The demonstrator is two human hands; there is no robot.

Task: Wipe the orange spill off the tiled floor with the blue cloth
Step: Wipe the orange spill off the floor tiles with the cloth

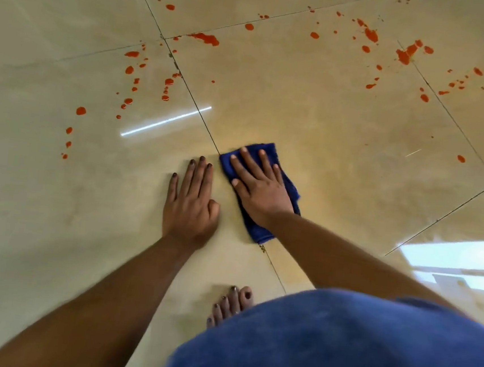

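Blue-clad knee (351,350); right hand (259,189) apparently presses blue cloth (259,232)

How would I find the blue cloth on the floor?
Look at the tiled floor, near the middle where two hands lie side by side. The blue cloth lies flat under the right hand. It is the only dark blue thing among orange drops.

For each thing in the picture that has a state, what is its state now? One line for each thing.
blue cloth: folded, flat on the floor, pressed under the right hand.
right hand: open, fingers straight, palm on the cloth.
left hand: open, flat on the bare floor beside the cloth, not touching it.
orange spill: still there, scattered drops and blotches beyond the cloth.
tiled floor: glossy, stained orange at the far side.
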